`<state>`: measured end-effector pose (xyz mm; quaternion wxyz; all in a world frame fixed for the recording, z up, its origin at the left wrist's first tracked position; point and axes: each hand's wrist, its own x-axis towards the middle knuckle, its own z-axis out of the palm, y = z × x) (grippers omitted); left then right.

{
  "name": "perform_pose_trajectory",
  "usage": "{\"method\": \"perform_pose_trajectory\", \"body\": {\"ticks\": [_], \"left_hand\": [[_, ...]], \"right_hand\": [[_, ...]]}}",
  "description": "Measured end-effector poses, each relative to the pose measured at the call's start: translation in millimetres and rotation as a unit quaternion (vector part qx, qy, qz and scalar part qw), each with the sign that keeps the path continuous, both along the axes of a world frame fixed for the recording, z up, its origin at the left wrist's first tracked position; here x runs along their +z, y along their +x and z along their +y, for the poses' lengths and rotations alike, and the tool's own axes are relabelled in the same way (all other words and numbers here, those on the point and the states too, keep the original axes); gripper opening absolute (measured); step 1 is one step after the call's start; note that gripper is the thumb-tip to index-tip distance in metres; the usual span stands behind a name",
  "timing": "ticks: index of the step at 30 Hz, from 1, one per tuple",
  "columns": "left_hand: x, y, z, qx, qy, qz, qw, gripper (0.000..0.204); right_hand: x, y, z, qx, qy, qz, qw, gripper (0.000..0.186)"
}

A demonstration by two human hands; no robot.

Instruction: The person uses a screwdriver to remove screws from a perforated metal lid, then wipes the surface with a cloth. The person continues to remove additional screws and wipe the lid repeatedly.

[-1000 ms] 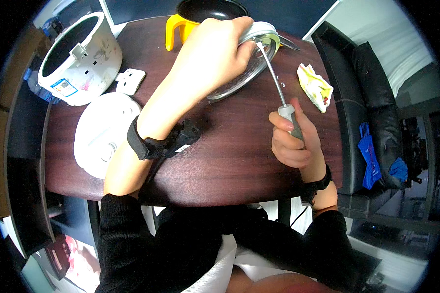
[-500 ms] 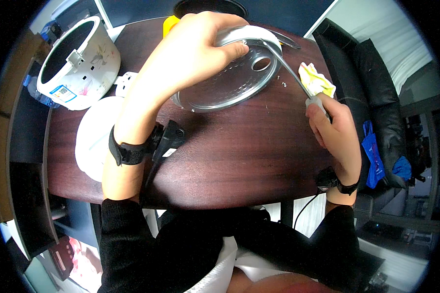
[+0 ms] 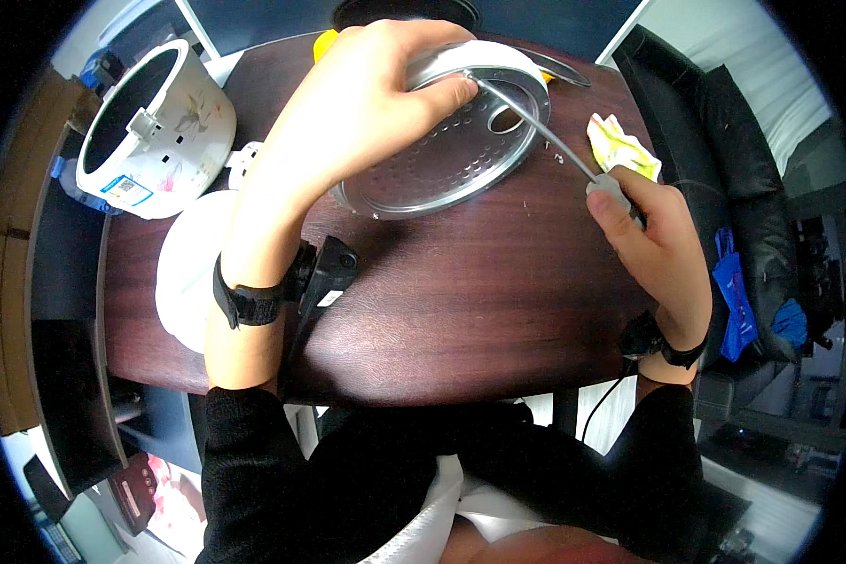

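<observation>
The left hand (image 3: pixel 376 108) pinches the rim of a tilted, round metal lid (image 3: pixel 414 169) with 1 larger hole, thumb in front; whether the lid's lower edge touches the brown table (image 3: pixel 461 310) I cannot tell. The right hand (image 3: pixel 663 226) curls firmly around the handle of 1 screwdriver (image 3: pixel 559 146), its tip beside the left thumb. A yellow-white cloth (image 3: pixel 622 150) lies near.

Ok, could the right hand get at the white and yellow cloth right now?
Probably yes: the cloth lies just past the right hand, with nothing visible between them, though that hand holds a screwdriver.
</observation>
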<state>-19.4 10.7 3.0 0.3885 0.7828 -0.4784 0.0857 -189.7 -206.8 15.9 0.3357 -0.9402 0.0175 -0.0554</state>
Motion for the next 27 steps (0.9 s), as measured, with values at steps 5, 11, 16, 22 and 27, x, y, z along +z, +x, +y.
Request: {"method": "perform_pose_trajectory", "body": {"ticks": [5, 11, 16, 22, 27], "left_hand": [[-4.0, -0.5, -3.0, 0.004, -0.018, -0.001, 1.0, 0.037], [-6.2, 1.2, -5.2, 0.014, -0.014, -0.03, 0.999, 0.039], [-4.5, -1.8, -6.3, 0.009, -0.021, -0.031, 0.999, 0.04], [-4.7, -2.5, -6.2, 0.012, -0.026, -0.036, 0.999, 0.041], [-4.2, -4.0, -6.3, 0.023, -0.028, -0.073, 0.997, 0.041]], "right_hand": [[-3.8, 0.2, -0.9, -0.007, -0.058, -0.067, 0.996, 0.032], [-8.6, -1.6, -5.0, -0.008, -0.108, -0.132, 0.985, 0.03], [-4.7, -4.6, -2.5, -0.033, -0.134, -0.149, 0.979, 0.028], [-4.6, -6.2, -3.0, -0.023, -0.134, -0.158, 0.978, 0.03], [-5.7, -7.7, -5.3, -0.018, -0.18, -0.171, 0.968, 0.033]]}}
